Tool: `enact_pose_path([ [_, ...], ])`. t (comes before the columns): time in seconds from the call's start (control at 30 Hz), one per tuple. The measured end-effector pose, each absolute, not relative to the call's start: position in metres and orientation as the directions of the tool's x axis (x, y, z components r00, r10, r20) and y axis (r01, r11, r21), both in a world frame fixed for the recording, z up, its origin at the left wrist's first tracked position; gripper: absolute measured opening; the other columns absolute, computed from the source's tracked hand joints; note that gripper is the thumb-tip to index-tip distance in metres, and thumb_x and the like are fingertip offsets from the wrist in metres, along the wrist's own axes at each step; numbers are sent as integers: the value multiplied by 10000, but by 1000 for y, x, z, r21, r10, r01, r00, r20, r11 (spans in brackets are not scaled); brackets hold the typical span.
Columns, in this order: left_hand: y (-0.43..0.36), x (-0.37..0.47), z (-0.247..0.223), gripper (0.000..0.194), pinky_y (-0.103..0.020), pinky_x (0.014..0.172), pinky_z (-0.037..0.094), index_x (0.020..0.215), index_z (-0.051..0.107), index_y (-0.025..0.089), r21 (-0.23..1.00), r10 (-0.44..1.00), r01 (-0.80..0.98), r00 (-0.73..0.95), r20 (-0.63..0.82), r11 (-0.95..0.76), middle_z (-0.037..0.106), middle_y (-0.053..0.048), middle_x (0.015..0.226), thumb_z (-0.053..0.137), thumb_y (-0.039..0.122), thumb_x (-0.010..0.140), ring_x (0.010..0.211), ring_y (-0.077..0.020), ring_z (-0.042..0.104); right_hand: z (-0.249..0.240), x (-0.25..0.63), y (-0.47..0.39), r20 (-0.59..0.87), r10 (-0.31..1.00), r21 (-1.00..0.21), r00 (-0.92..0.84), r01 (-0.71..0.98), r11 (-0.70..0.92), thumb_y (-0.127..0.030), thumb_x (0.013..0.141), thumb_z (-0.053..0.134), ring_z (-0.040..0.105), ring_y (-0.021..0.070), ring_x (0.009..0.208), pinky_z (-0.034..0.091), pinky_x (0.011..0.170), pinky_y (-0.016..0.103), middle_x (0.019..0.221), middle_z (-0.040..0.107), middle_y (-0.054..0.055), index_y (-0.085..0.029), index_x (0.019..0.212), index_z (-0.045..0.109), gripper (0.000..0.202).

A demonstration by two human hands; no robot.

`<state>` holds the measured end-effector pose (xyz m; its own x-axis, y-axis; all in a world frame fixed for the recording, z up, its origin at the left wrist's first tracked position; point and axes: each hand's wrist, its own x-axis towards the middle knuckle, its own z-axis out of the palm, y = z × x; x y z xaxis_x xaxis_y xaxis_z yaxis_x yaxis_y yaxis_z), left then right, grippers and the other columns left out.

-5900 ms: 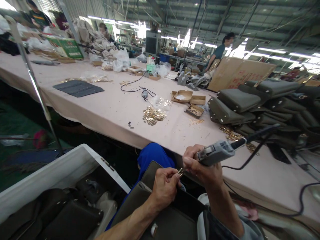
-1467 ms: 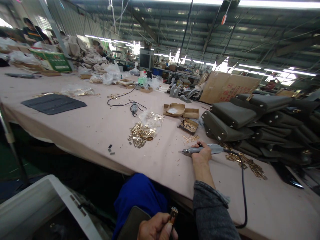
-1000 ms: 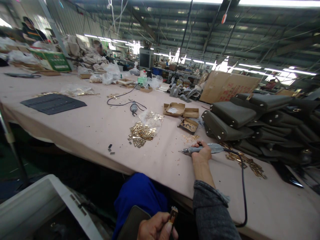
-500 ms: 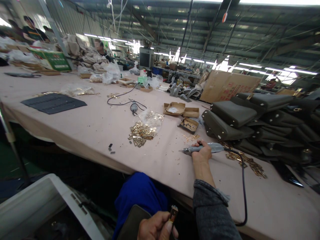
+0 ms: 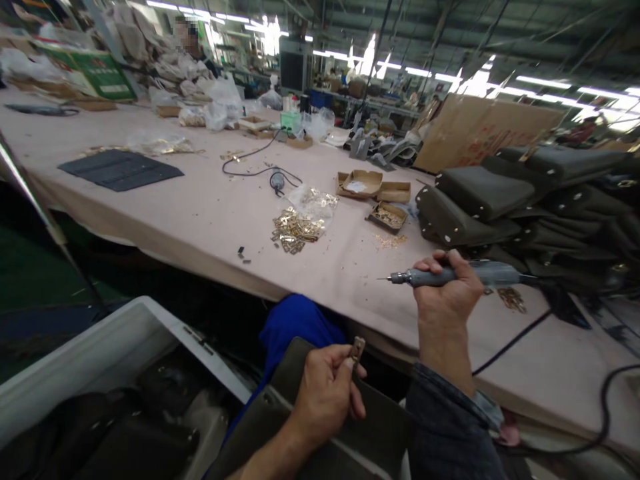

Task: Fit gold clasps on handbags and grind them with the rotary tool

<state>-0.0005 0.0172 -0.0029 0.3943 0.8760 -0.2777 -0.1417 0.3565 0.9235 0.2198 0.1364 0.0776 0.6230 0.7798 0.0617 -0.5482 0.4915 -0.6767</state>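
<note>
Across the bottom centre of the frame, spread over the lap, a dark olive bag piece (image 5: 383, 413), with a blue-clad knee (image 5: 300, 327) just beyond. Above the bag piece, pinched upright between thumb and index finger of the left hand (image 5: 327, 387), a small gold-toned metal clasp (image 5: 357, 349); remaining fingers loosely curled. At lower left, beside the lap, a white crate (image 5: 150, 310) holding dark olive goods (image 5: 135, 433).

Right of centre, wrapped firmly in the right hand (image 5: 447, 287), a grey electric screwdriver (image 5: 493, 272), nearly level above the cloth-covered table (image 5: 225, 247), thin bit aimed left, well apart from the metal clasp. Near its cord end, a few gold-toned pieces (image 5: 511, 300).

Mid-frame on the table, a heap of gold-toned parts (image 5: 295, 233) against a clear plastic bag (image 5: 317, 200); to its right, an open cardboard box of small fittings (image 5: 387, 217). At right, stacked olive bags (image 5: 485, 190); at left, a dark flat panel (image 5: 120, 170).

Farther back, a large carton (image 5: 490, 130) at upper right, a green box (image 5: 93, 72) and a partly hidden person (image 5: 193, 48) at upper left.
</note>
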Motion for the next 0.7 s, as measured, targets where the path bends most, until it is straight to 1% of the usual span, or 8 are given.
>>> enact_pose_path([
  [0.07, 17, -1, -2, 288, -203, 383, 434, 879, 657, 130, 906, 865, -178, 413, -285, 384, 624, -37, 428, 521, 379, 925, 323, -142, 531, 92, 202, 101, 105, 799, -670, 592, -552, 497, -155, 750, 693, 439, 53, 532, 479, 553, 211, 793, 559, -25, -182, 767, 524, 172],
  [0.13, 16, -2, -3, 275, -197, 369, 431, 863, 652, 130, 892, 856, -201, 427, -293, 406, 625, -41, 429, 526, 368, 917, 326, -146, 547, 101, 184, 68, 124, 807, -697, 577, -528, 485, -138, 756, 681, 430, 57, 545, 470, 563, 216, 792, 560, -11, -169, 752, 538, 146],
  [0.23, 15, -2, -5, 256, -186, 357, 426, 852, 649, 126, 891, 860, -217, 427, -280, 398, 633, -47, 437, 525, 341, 913, 326, -145, 557, 103, 161, 29, 156, 798, -749, 582, -456, 480, -138, 782, 663, 439, 71, 564, 461, 575, 233, 797, 571, 6, -160, 745, 567, 104],
  [0.3, 14, -3, -6, 259, -188, 360, 438, 850, 652, 121, 894, 864, -231, 430, -261, 385, 641, -54, 447, 525, 338, 915, 334, -147, 570, 98, 149, 12, 207, 789, -785, 579, -382, 487, -146, 807, 646, 456, 83, 568, 454, 575, 250, 806, 583, 17, -159, 738, 587, 92],
  [0.4, 13, -3, -6, 285, -198, 363, 460, 845, 660, 112, 891, 863, -254, 445, -239, 377, 649, -62, 458, 529, 355, 917, 344, -153, 586, 89, 133, -2, 291, 790, -820, 540, -284, 497, -154, 847, 630, 472, 88, 552, 449, 585, 277, 829, 603, 21, -165, 748, 607, 102],
  [0.53, 12, -4, -5, 293, -200, 362, 467, 814, 664, 113, 885, 863, -273, 450, -229, 377, 647, -63, 453, 539, 361, 906, 342, -154, 589, 80, 119, -11, 344, 811, -841, 473, -229, 491, -165, 876, 636, 495, 87, 547, 442, 604, 294, 854, 613, 14, -180, 789, 616, 91],
  [0.7, 13, -5, -4, 300, -212, 366, 472, 797, 665, 121, 886, 863, -272, 450, -228, 376, 654, -68, 462, 567, 390, 884, 345, -163, 593, 71, 111, -13, 397, 814, -844, 424, -180, 505, -137, 892, 627, 512, 91, 562, 436, 609, 300, 858, 611, 7, -181, 811, 608, 94],
])
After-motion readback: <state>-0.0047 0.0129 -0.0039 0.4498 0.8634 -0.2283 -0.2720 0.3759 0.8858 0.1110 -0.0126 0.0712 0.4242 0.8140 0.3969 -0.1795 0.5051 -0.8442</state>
